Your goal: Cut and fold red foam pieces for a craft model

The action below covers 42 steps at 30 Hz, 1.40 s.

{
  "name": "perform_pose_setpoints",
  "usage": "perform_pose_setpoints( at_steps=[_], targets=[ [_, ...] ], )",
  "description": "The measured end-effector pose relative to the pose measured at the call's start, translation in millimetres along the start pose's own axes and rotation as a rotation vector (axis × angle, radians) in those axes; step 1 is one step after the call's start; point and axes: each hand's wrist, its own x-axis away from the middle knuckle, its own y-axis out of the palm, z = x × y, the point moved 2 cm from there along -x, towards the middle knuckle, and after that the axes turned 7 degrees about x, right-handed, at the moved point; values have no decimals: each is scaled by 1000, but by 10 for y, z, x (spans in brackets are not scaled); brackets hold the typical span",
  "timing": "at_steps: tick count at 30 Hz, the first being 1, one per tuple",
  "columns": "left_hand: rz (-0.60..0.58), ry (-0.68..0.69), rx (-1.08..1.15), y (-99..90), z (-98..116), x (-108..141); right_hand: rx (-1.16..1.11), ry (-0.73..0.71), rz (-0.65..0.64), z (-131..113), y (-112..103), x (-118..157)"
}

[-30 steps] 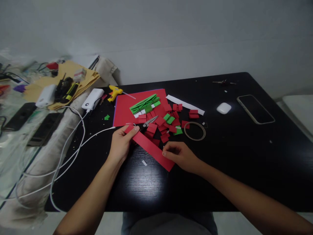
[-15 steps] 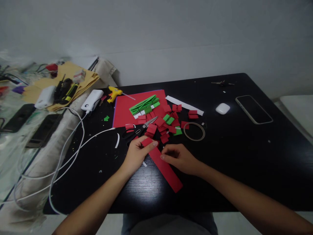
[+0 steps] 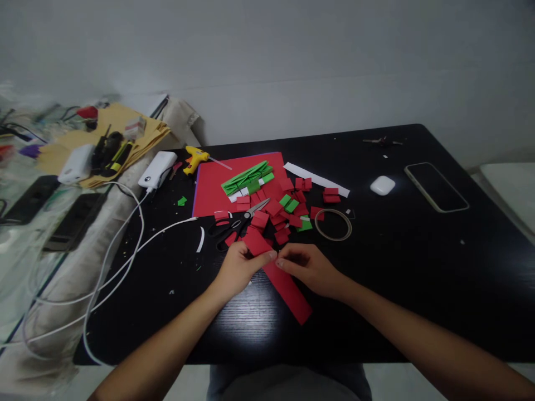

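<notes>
A long red paper strip [image 3: 288,289] slants above the black table between my hands. My left hand [image 3: 242,267] grips it near its upper part, thumb on top and fingers beneath. My right hand [image 3: 309,267] pinches the strip's right edge, its thumb and fingertips close to my left thumb. Just beyond my hands lie several small folded red paper pieces [image 3: 273,208] and a green folded piece [image 3: 288,203]. Black-handled scissors [image 3: 247,214] rest among them, blades pointing up and right.
Behind the pieces, a green folded paper bundle [image 3: 247,177] lies on red sheets [image 3: 209,192]. A yellow glue gun [image 3: 194,160], white power bank [image 3: 157,170] and white cable [image 3: 142,223] are on the left. Rightward are a tape roll [image 3: 333,225], white earbud case [image 3: 382,185] and phone [image 3: 436,187].
My left hand has slid down along the red strip toward my right hand, uncovering more of its upper end. The thumbs are now nearly touching.
</notes>
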Motion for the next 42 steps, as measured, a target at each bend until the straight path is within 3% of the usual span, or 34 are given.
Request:
perform_pose_setpoints(
  at_steps=[8, 13, 17, 21, 23, 26, 31, 38, 42],
  targets=[
    [197, 92, 39, -265, 75, -109, 22, 15, -7, -31, -5, 3],
    [240, 134, 173, -371, 96, -170, 27, 19, -10, -15, 16, 12],
    [217, 125, 259, -344, 148, -177, 39, 12, 13, 5, 25, 9],
    [88, -13, 311, -189, 85, -114, 26, 4, 30, 18, 25, -6],
    [-13, -95, 258, -96, 14, -71, 13, 2, 26, 23, 27, -12],
    [-62, -82, 133, -15, -57, -25, -9, -1, 19, 32, 29, -14],
    [-33, -41, 57, -44, -39, -21, 9, -12, 8, 24, 22, -14],
    [75, -23, 101, -220, 53, -96, 32, 1, 11, 8, 11, -8],
    [93, -19, 105, -227, 60, -111, 23, -1, 19, 9, 17, -4]
  ],
)
